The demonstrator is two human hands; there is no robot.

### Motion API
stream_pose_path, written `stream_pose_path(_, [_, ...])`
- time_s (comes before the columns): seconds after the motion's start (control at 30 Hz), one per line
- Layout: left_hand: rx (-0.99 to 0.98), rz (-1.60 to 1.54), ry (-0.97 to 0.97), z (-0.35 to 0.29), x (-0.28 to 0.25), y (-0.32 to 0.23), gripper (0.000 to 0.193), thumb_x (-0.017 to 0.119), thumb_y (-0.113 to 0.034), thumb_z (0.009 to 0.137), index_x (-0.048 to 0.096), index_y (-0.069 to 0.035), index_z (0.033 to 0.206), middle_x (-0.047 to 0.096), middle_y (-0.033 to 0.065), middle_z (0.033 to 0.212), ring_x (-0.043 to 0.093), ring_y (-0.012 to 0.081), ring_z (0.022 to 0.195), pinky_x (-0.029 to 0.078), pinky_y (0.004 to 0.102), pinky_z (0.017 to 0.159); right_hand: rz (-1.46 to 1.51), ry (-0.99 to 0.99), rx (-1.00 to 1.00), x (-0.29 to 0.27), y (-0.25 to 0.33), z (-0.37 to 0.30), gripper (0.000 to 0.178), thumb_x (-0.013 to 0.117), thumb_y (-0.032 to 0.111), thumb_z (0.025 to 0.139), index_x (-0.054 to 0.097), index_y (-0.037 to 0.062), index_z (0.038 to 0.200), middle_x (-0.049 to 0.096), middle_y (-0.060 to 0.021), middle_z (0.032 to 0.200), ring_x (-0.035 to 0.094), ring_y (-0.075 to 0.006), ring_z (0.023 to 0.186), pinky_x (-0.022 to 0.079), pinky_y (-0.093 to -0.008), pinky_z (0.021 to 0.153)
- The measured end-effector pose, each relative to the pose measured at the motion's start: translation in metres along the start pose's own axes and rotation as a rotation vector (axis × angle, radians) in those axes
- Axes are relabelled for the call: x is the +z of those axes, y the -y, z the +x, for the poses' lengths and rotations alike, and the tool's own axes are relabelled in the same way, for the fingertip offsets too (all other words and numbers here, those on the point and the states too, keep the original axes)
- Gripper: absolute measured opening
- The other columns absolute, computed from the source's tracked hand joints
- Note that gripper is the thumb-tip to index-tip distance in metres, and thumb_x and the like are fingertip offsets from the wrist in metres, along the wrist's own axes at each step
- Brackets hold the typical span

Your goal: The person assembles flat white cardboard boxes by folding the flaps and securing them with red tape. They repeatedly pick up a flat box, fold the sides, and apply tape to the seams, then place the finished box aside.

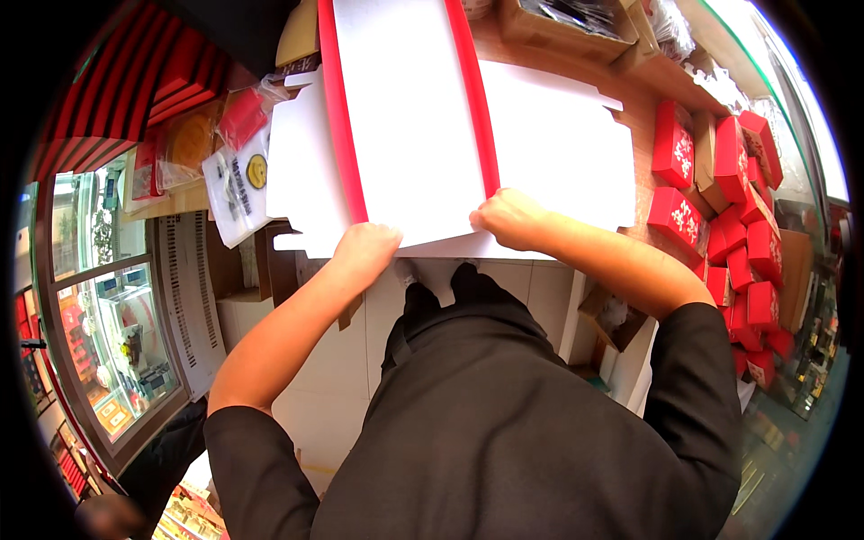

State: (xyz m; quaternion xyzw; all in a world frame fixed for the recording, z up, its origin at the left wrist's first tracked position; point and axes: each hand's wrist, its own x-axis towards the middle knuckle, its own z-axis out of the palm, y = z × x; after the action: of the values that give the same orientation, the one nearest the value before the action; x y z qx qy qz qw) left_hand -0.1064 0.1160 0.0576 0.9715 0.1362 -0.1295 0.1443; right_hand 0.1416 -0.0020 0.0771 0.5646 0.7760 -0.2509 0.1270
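A long white cardboard piece with red folded-up side strips (409, 108) stretches away from me across the table. Beneath it lies a wide white die-cut cardboard sheet (562, 153) with notched flaps on both sides. My left hand (367, 252) is closed on the near left corner, at the end of the left red strip. Closed fingers of my right hand (511, 219) pinch the near right corner, where the other red strip ends. The near white edge runs between my two hands, slightly tilted. My thumbs and fingertips are partly hidden.
Several small red boxes (677, 216) are piled on the right. An open brown carton (576, 31) stands at the back. On the left are a printed plastic bag (238, 184) and stacked red boxes (108, 81). A glass-fronted case (117, 315) stands farther left.
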Motion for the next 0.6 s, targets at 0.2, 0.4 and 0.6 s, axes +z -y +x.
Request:
stream_pose_path(0.2, [-0.003, -0.161, -0.081, 0.0, 0.003, 0.005, 0.012, 0.052, 0.012, 0.066, 0.051, 0.003, 0.074, 0.056, 0.0191, 0.074, 0.059, 0.0391, 0.078, 0.049, 0.0473, 0.068, 0.064, -0.011, -0.05, 0.008, -0.008, 0.008, 0.01, 0.057, 0.002, 0.079, 0.064, 0.0076, 0.083, 0.066, -0.0119, 0.083, 0.066, -0.0313, 0.082, 0.052, -0.0406, 0.074])
stream_pose_path(0.4, [-0.043, -0.191, 0.01, 0.002, -0.002, 0.006, 0.012, 0.053, 0.009, 0.07, 0.053, 0.001, 0.079, 0.058, 0.0212, 0.076, 0.059, 0.0409, 0.08, 0.048, 0.0475, 0.069, 0.113, 0.078, 0.034, -0.01, -0.002, 0.007, 0.011, 0.058, 0.004, 0.08, 0.064, 0.0091, 0.088, 0.066, -0.011, 0.083, 0.065, -0.0313, 0.085, 0.051, -0.0421, 0.075])
stream_pose_path(0.6, [-0.155, -0.324, 0.136, 0.013, -0.012, 0.018, 0.018, 0.059, 0.0, 0.08, 0.057, -0.002, 0.098, 0.066, 0.0204, 0.09, 0.063, 0.0385, 0.089, 0.05, 0.0445, 0.076, 0.249, 0.135, 0.029, -0.016, -0.019, 0.014, 0.021, 0.059, 0.01, 0.084, 0.066, 0.009, 0.105, 0.068, -0.0133, 0.093, 0.064, -0.0317, 0.092, 0.05, -0.0422, 0.081])
